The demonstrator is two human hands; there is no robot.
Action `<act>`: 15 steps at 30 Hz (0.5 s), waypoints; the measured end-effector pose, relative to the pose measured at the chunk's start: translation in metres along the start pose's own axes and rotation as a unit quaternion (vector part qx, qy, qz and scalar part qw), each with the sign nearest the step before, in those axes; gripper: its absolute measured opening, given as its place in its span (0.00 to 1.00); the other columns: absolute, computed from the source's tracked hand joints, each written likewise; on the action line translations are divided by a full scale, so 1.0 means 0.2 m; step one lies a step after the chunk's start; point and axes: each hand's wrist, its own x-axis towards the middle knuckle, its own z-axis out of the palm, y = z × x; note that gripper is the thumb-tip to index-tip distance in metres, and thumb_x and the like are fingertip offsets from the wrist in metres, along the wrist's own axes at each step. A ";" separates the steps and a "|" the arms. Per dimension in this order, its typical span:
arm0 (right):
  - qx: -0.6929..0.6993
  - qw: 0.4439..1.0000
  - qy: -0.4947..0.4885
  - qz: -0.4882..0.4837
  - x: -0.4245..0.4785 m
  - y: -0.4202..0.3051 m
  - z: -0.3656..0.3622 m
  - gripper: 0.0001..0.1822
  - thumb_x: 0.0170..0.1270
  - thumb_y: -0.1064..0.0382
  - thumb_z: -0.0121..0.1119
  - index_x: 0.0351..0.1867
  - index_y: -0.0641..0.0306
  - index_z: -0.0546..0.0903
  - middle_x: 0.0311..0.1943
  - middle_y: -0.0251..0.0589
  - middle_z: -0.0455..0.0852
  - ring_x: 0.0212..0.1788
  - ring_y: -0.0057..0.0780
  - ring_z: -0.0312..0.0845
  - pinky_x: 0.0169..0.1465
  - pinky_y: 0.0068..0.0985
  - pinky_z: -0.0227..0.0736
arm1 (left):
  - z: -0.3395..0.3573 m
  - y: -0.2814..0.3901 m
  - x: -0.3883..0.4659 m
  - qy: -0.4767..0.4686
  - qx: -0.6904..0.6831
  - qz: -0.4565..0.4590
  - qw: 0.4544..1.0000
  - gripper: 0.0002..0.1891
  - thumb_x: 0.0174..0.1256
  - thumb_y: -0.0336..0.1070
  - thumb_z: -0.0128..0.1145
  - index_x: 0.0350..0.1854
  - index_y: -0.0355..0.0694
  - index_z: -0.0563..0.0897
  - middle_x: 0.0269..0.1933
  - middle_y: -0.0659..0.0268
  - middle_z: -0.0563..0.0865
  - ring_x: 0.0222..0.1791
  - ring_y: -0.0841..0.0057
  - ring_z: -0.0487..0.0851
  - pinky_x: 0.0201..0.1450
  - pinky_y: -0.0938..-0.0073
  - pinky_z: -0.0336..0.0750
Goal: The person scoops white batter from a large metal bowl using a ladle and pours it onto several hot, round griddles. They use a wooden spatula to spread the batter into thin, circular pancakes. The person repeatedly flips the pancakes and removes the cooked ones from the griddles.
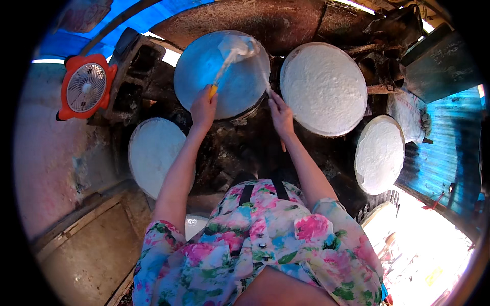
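A large round griddle-like plate (pixel 199 65) lies in front of me, its surface smooth and bluish grey. My left hand (pixel 204 109) grips the yellow handle (pixel 213 91) of a tool whose far part is smeared white. In my right hand (pixel 282 114) is a long thin stick-like tool (pixel 262 74), also coated white; its brown end sticks out below my palm. Both tools reach towards a wet white mass (pixel 238 48) near the plate's far edge, where their tips are hard to make out. Close to my right hand, a second round plate (pixel 324 90) bears a bumpy white layer.
Another pale round plate (pixel 155 153) lies below my left forearm, and a white-covered one (pixel 379 155) is at the far right. An orange fan (pixel 87 88) stands at the left beside a hollow block (pixel 132 76). Rusty metal sheeting (pixel 245 23) rises behind the plates.
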 end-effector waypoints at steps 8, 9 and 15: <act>-0.068 0.995 -0.052 -0.047 0.14 0.00 0.23 0.18 0.70 0.60 0.56 0.60 0.57 0.79 0.44 0.53 0.87 0.41 0.39 0.86 0.48 0.29 0.77 | 0.02 -0.23 0.15 -0.020 0.007 -0.105 0.994 0.19 0.70 0.41 0.53 0.58 0.38 0.75 0.47 0.49 0.83 0.47 0.50 0.82 0.46 0.54 0.76; -0.087 0.992 -0.074 -0.062 0.16 -0.02 0.24 0.18 0.69 0.60 0.56 0.59 0.57 0.80 0.42 0.56 0.87 0.41 0.43 0.87 0.46 0.31 0.78 | 0.01 -0.29 0.13 0.001 0.007 -0.122 0.993 0.19 0.70 0.42 0.53 0.57 0.37 0.75 0.47 0.49 0.83 0.47 0.49 0.82 0.46 0.54 0.76; -0.049 0.995 -0.023 -0.084 0.23 0.10 0.10 0.19 0.71 0.60 0.56 0.62 0.59 0.77 0.51 0.52 0.85 0.52 0.36 0.83 0.56 0.29 0.75 | -0.19 -0.32 -0.13 -0.009 -0.117 -0.219 0.969 0.18 0.69 0.39 0.54 0.56 0.36 0.73 0.43 0.46 0.84 0.46 0.48 0.82 0.45 0.54 0.75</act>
